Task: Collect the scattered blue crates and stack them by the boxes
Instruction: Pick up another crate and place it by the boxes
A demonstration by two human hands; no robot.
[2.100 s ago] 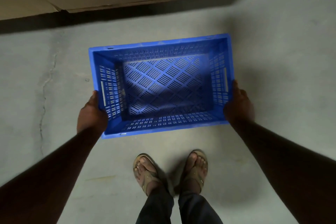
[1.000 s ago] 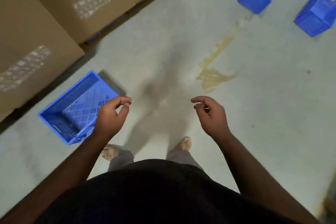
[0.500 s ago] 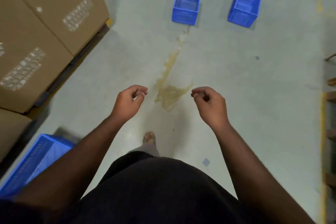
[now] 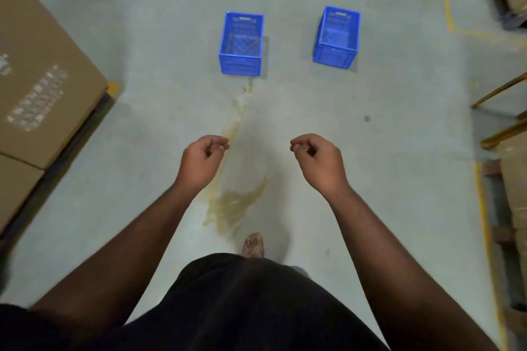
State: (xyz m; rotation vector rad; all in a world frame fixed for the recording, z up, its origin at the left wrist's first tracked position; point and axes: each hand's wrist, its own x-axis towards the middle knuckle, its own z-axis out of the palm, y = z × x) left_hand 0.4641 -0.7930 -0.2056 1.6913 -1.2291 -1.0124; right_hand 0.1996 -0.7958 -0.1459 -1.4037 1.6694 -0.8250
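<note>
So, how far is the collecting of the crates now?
Nothing finished shows here: no crate stands by the cardboard boxes in view. The left hand and right hand are loosely curled and carry nothing. Left to do: the left blue crate and right blue crate on the floor ahead, apart.

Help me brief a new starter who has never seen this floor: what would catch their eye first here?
Two bright blue crates stand apart on the grey floor ahead, the left crate and the right crate, both upright and empty. Nearer, the left hand and right hand hang loosely curled, holding nothing, above a yellowish stain that trails toward the left crate. Big cardboard boxes line the left edge.
</note>
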